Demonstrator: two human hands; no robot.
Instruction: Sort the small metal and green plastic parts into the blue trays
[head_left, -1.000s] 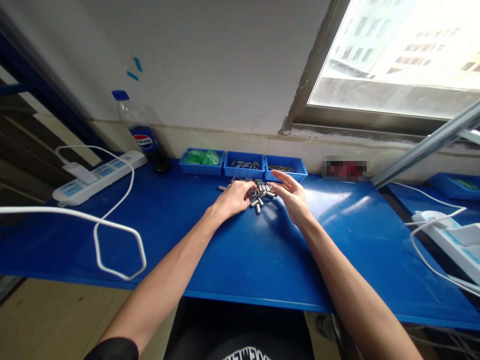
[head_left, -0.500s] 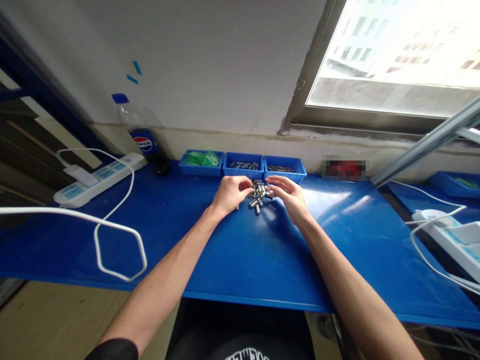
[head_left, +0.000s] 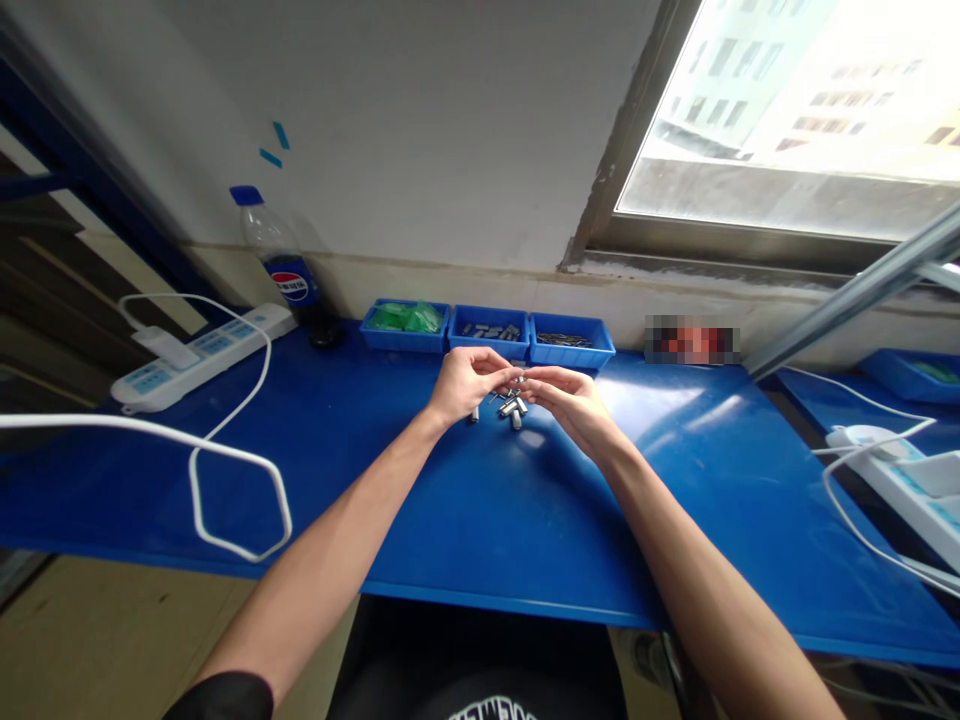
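Note:
My left hand [head_left: 472,385] and my right hand [head_left: 566,400] meet fingertip to fingertip above a loose pile of small silver and dark metal cylinders [head_left: 514,408]. Both are closed in a pinch, and a small shiny metal part [head_left: 520,381] shows between the fingertips. Its exact shape is too small to make out. One more cylinder [head_left: 475,413] lies on the blue table just below my left hand. My fingers cover part of the pile.
Behind my hands stand three blue bins: one with green pieces [head_left: 406,318], one with grey cylinders [head_left: 489,330], one with thin dark pins [head_left: 571,340]. A cola bottle [head_left: 292,280], a power strip [head_left: 206,350] and a looping white cable [head_left: 279,490] are to the left.
My hands have come together over the pile, the right one moving left. Their fingertips now pinch a small metal part. The view has shifted slightly.

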